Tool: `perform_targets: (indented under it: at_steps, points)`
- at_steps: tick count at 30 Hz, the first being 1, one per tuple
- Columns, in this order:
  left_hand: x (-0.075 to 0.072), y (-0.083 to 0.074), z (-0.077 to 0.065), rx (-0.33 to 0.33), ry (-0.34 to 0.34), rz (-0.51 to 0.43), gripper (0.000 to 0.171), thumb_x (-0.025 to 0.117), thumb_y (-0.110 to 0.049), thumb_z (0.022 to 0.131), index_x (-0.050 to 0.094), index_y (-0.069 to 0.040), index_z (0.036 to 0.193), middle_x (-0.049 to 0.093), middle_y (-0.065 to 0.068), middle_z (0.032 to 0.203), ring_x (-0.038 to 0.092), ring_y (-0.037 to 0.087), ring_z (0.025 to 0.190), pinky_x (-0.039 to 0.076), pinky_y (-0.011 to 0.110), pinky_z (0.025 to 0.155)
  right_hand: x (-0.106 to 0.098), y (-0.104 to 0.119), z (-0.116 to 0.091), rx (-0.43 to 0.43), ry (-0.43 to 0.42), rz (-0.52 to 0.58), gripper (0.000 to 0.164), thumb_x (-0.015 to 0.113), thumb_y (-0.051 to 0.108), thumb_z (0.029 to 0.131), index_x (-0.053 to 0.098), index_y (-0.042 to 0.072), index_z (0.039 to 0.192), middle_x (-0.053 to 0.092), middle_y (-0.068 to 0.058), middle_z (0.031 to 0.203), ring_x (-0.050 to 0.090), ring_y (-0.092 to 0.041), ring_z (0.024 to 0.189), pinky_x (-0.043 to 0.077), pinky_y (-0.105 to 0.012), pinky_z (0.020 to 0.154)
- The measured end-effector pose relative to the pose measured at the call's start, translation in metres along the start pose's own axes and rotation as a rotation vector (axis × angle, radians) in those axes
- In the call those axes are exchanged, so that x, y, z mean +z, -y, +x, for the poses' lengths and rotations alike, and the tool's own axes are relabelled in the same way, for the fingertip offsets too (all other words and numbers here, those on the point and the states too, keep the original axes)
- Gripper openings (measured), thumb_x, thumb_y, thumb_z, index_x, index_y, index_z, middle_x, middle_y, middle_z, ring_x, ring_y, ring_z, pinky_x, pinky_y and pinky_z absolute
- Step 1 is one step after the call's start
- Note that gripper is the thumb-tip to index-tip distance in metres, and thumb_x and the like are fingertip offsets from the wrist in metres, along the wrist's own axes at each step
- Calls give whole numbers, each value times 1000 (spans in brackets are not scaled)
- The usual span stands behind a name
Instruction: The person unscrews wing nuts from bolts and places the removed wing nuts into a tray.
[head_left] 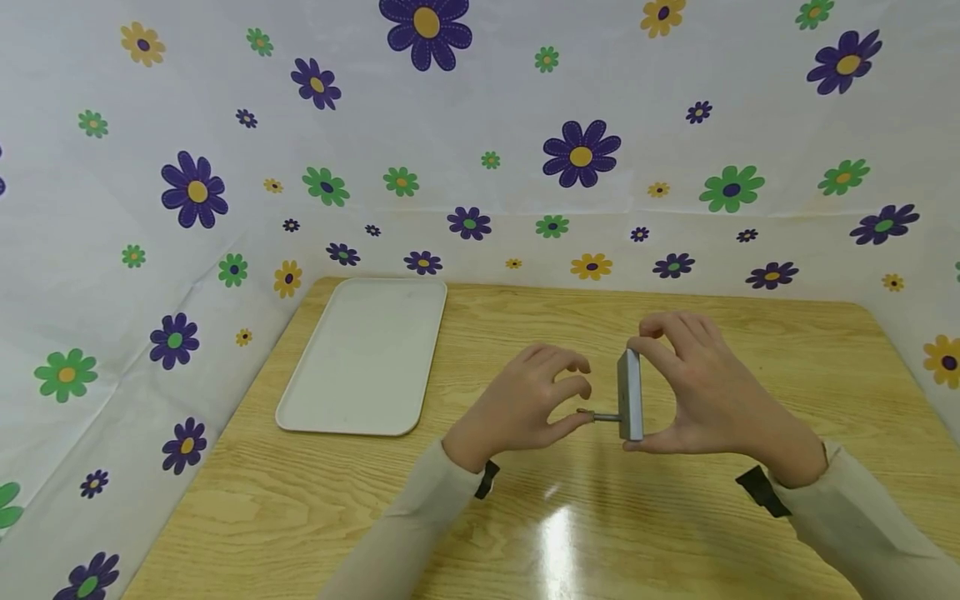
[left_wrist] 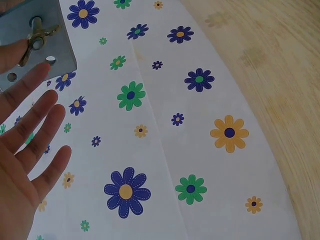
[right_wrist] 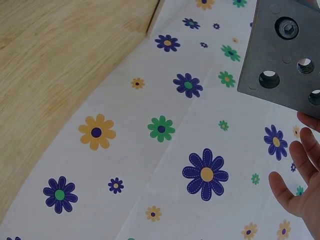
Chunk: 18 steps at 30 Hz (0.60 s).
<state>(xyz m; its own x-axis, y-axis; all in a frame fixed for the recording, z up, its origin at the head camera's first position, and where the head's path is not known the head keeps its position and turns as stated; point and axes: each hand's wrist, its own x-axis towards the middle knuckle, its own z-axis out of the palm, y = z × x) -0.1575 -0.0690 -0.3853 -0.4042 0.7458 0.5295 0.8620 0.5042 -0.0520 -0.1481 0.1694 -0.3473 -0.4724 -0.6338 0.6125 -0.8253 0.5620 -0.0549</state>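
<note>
My right hand (head_left: 705,396) holds a grey metal plate (head_left: 631,396) upright above the table, thumb at its lower edge and fingers at its top. Several holes pierce the plate (right_wrist: 275,55). In the right wrist view a bolt's socket head (right_wrist: 287,28) sits in one of them. The bolt's shank (head_left: 606,417) sticks out leftward, with a brass-coloured wing nut (left_wrist: 38,41) at its end. The thumb of my left hand (head_left: 525,404) touches the wing nut. The other left fingers are spread and bent slightly, apart from the nut.
An off-white tray (head_left: 360,358) lies at the back left of the wooden table (head_left: 240,492), with nothing on it. Flower-patterned white sheeting (head_left: 480,108) rises behind the table and along its sides.
</note>
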Motion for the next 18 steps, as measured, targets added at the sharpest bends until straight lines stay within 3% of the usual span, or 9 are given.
perform_targets:
  at_steps: [10, 18]
  points:
    - [1, 2, 0, -38, -18, 38, 10, 69, -26, 85, 65, -19, 91, 62, -1, 106, 59, 16, 99, 46, 31, 94, 1, -1, -1, 0, 3, 8, 92, 45, 85, 67, 56, 3, 107, 50, -15, 103, 45, -29, 95, 36, -53, 85]
    - [0, 0, -5, 24, 15, -24, 25, 68, -42, 81, 63, -19, 90, 61, 0, 106, 57, 15, 102, 44, 31, 97, 2, -2, -1, -10, -3, 8, 91, 47, 84, 67, 56, 3, 107, 50, -15, 103, 45, -30, 95, 36, -53, 84]
